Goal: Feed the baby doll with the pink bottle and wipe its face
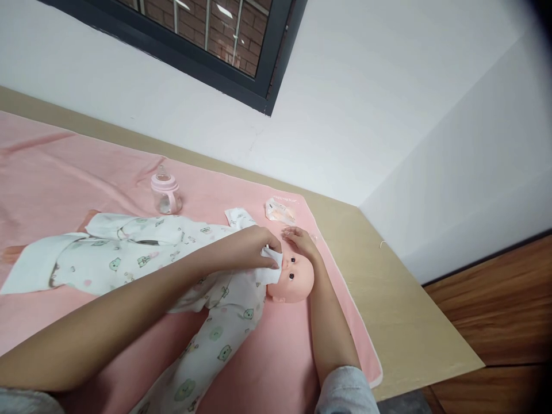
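A baby doll [302,282] lies on its back in a white printed outfit [219,333], its head toward the right. My left hand [254,246] pinches a folded white wipe [272,254] against the lower part of the doll's face, near the mouth. Beyond the crown of the head, my right hand [301,240] rests beside the far side of the head. Its fingers are stretched out and slightly bent, with nothing seen in them. My left forearm crosses over the doll's body and hides part of it.
A pink blanket [276,356] covers much of the wooden tabletop [371,287]. Behind the doll stands a baby bottle [166,192] with a pink collar and handle. A small clear wrapper packet [280,211] lies near my right hand. The wall and a dark window frame [259,95] bound the back.
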Demonstrator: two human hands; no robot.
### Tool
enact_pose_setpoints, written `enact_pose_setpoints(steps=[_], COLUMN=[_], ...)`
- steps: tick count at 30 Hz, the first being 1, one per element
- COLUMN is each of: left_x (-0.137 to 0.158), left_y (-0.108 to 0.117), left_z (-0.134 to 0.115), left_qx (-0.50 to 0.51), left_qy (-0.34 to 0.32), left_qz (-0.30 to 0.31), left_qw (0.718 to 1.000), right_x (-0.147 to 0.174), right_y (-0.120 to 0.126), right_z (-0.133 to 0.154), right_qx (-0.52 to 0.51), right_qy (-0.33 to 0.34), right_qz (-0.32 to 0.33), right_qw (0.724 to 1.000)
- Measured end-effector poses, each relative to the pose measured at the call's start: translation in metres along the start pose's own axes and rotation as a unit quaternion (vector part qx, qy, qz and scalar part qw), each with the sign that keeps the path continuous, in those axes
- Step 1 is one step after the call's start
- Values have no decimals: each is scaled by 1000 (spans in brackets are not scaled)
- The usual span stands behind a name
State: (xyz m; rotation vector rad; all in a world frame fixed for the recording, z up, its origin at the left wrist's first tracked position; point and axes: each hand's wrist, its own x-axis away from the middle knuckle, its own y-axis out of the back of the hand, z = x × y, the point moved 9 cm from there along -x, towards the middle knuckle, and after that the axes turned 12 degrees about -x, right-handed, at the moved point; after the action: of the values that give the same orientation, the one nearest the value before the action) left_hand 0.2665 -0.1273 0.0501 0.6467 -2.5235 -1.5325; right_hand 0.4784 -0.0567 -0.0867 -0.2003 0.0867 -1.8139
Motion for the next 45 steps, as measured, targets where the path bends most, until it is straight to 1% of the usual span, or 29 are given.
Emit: enact_pose_setpoints(steps=[6, 16, 21, 24, 27, 31, 38, 41, 45], left_x=[-1, -1, 0, 0, -1, -1, -2, -3, -5], left_y=[-3, -3, 0, -1, 1, 6, 5, 7, 5], left_z=[-7, -9, -5, -3, -2, -3, -1, -3, -4], left_qx=[-33, -93, -117, -124, -131, -145, -139, -138, -148], left_qy=[-10, -2, 24, 25, 18, 14, 15, 8, -5], left_qz=[3, 4, 7, 8, -1, -27, -31, -46, -45], left_qw=[999, 996, 993, 992, 991, 989, 990, 989, 988], right_x=[-2, -3, -2, -2, -2, -3, -3, -3, -3], right_y=[9, 15, 17, 18, 18, 19, 20, 19, 20], right_z=[-2, -5, -5, -5, -6, -6, -7, -7, -7], right_qx=[10, 20, 18, 21, 22, 15, 10, 12, 12], right_qy=[-1, -7, -9, -7, -5, -5, 0, 6, 4], right_qz=[-16, -41, -45, -51, -53, -55, -62, -58, -62], right_qw=[1000, 999, 999, 998, 998, 998, 998, 998, 998])
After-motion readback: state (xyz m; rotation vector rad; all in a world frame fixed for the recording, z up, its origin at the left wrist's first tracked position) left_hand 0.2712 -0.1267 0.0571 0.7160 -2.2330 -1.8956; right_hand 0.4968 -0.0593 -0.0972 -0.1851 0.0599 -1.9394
